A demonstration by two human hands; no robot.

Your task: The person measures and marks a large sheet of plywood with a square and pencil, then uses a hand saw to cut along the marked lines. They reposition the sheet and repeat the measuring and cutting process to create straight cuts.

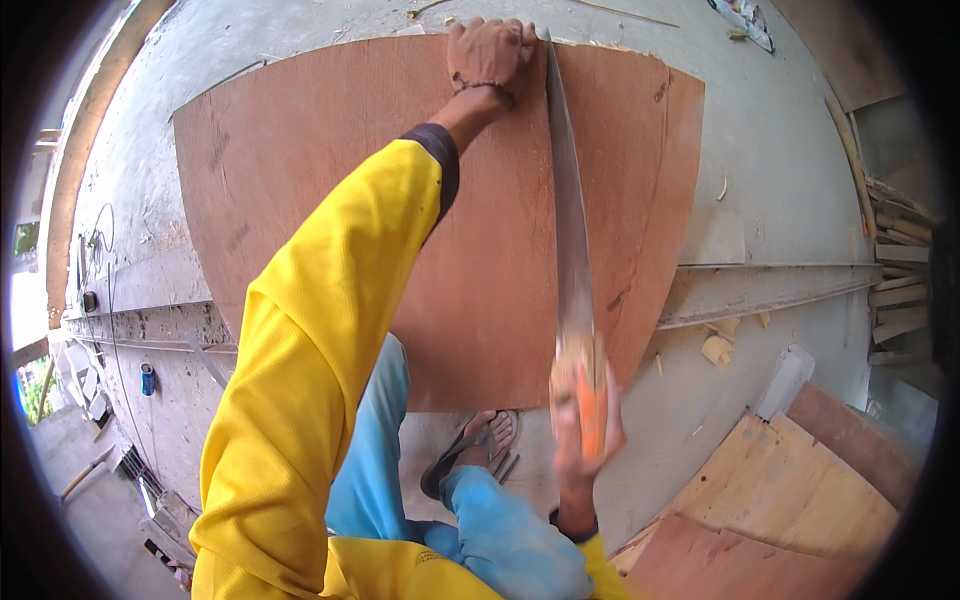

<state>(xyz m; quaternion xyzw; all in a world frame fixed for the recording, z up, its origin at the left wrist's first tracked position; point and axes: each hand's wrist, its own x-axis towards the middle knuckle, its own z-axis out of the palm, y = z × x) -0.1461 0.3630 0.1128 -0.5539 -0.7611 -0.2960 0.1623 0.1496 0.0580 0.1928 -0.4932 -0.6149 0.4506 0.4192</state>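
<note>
A large reddish-brown plywood sheet lies in front of me across a long plank. At its far edge my left hand is closed over the rim, pressing on the board just left of the saw's tip. My right hand, slightly blurred, grips the orange and wooden handle of a hand saw. The long grey blade runs away from me over the sheet, right of its middle, and its tip reaches the far edge. How deep the teeth sit in the wood I cannot tell.
The long plank passes under the sheet from left to right. Cut plywood pieces lie at the lower right, with stacked wood strips beyond. A blue can, a cable and a hammer-like tool are on the left. My sandalled foot is below the sheet.
</note>
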